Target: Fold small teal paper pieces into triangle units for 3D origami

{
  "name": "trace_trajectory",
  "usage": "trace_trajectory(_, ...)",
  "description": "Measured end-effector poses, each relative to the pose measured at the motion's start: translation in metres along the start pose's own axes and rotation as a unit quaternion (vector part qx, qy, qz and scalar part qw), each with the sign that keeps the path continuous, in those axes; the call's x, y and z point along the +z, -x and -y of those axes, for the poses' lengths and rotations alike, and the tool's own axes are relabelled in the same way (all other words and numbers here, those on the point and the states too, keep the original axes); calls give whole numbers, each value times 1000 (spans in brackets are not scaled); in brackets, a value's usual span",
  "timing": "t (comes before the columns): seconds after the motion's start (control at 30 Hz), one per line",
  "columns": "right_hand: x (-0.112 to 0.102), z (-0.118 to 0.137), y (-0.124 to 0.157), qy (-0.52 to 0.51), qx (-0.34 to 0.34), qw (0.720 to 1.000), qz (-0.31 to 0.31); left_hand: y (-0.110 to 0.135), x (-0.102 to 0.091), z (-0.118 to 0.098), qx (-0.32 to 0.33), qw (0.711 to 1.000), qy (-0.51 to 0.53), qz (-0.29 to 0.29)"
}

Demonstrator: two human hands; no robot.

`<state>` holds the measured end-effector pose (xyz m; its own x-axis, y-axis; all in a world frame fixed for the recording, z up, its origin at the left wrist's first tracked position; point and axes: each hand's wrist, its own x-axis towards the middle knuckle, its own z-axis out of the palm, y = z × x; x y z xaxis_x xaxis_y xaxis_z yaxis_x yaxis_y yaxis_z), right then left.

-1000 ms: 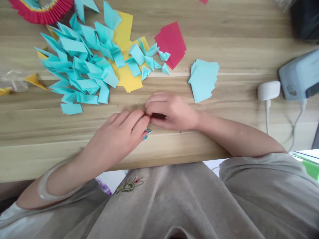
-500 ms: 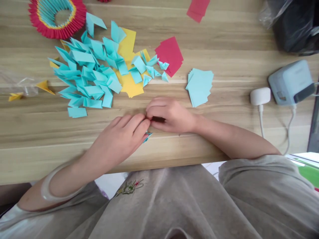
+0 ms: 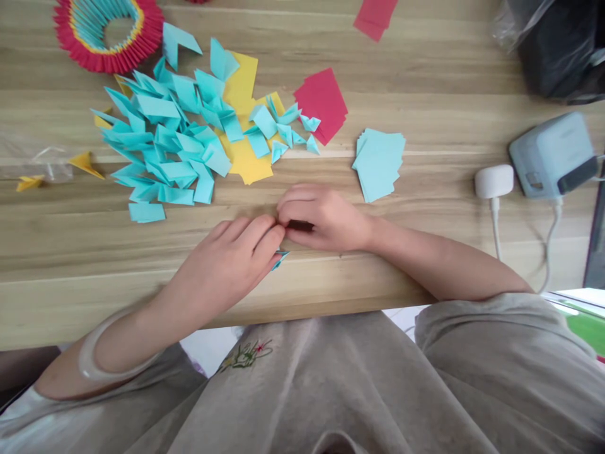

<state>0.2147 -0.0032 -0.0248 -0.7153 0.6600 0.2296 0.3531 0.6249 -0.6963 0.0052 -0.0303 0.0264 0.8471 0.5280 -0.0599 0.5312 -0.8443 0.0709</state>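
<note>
Close to the table's front edge, my left hand (image 3: 236,252) is closed in a pinch. A small folded blue paper piece (image 3: 280,260) sticks out from under its thumb, the rest of it covered by the fingers. My right hand (image 3: 324,217) meets it from the other side, thumb and fingers curled together at the left fingertips. Whatever lies between the right fingertips is hidden. Up and to the left spreads a heap of folded blue papers (image 3: 174,139). Several smaller folded blue triangles (image 3: 286,133) lie just beyond the hands.
Flat paper stacks in blue (image 3: 380,165), red (image 3: 324,104) and yellow (image 3: 248,157) lie on the wooden table (image 3: 435,157). A round red-and-blue paper ring (image 3: 151,38) stands far left. On the right are a white charger (image 3: 494,183), a pale blue box (image 3: 543,157) and a black bag (image 3: 562,57).
</note>
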Motion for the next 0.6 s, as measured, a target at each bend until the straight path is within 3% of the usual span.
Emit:
trace_trajectory(0.37,0,0,-1,13,1,1000,15,0,-1,0,-2,1000,6,2)
trace_trajectory(0.6,-2,2,0,2,10,1000,11,0,-2,-2,-21,999,21,41)
